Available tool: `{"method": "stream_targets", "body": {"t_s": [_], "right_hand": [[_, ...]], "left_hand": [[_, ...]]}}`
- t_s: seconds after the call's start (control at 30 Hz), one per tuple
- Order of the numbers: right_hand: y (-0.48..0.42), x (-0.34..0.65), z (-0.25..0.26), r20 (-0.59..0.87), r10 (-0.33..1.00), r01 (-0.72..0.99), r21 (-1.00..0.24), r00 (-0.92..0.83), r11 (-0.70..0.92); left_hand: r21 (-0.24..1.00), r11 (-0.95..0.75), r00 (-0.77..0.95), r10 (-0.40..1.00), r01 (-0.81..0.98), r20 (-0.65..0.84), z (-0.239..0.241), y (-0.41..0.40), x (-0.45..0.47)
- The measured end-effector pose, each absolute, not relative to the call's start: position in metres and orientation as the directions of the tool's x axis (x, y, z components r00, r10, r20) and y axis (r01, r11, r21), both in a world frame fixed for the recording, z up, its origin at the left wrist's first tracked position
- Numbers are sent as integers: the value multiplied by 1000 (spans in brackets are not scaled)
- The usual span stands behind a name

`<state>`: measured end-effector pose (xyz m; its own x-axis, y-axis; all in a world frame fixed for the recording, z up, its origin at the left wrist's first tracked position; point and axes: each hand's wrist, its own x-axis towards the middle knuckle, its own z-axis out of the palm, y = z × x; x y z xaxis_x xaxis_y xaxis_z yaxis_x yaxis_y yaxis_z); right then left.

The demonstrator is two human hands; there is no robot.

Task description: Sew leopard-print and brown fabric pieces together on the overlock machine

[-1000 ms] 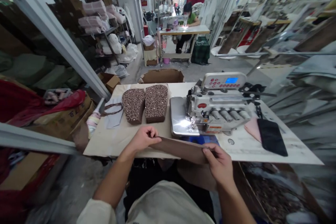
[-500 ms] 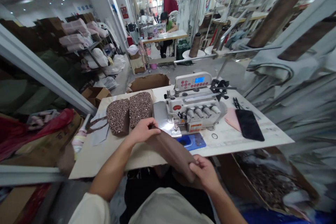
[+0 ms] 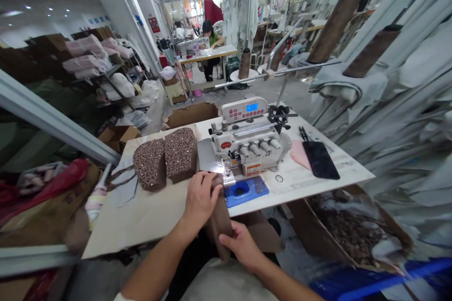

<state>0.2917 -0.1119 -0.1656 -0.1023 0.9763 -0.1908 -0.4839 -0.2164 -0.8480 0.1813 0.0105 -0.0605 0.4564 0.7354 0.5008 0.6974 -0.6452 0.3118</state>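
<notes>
A strip of brown fabric (image 3: 219, 216) runs between my two hands at the table's front edge. My left hand (image 3: 202, 197) is closed on its upper end, right beside the needle area of the white overlock sewing machine (image 3: 247, 146). Lower down, my right hand (image 3: 240, 244) pinches the fabric between thumb and fingers. Part of the brown cloth hangs below the table edge. Two leopard-print fabric pieces (image 3: 181, 153) with brown sides stand left of the machine. A blue plate (image 3: 259, 187) lies at the machine's front.
A black phone (image 3: 321, 160) lies on pink cloth (image 3: 299, 153) at the right, near black snips (image 3: 302, 133). Brown thread cones (image 3: 372, 51) stand behind. A carton of brown scraps (image 3: 353, 225) sits below right. Another person (image 3: 212, 40) works at a table farther back.
The fabric's upper end has come to the machine's needle area with my left hand. My right hand has moved left, and the strip now hangs more steeply. The view has shifted slightly.
</notes>
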Motion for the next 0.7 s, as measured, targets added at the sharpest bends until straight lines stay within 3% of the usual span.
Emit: {"method": "stream_targets", "body": {"t_s": [0.2, 0.37, 0.53, 0.7], "right_hand": [[-122, 290, -183, -238, 966, -470, -845, -101, -257], [-124, 292, -192, -261, 948, -441, -840, -184, -317], [-123, 300, -185, -261, 962, -491, -830, -79, -266], [-121, 313, -172, -238, 964, -511, -818, -117, -264]], "left_hand": [[252, -709, 521, 671, 658, 527, -70, -3, 186], [225, -821, 652, 558, 525, 513, -82, -10, 186], [249, -810, 648, 578, 532, 496, -83, -4, 183], [273, -810, 648, 582, 520, 492, -79, 2, 184]]}}
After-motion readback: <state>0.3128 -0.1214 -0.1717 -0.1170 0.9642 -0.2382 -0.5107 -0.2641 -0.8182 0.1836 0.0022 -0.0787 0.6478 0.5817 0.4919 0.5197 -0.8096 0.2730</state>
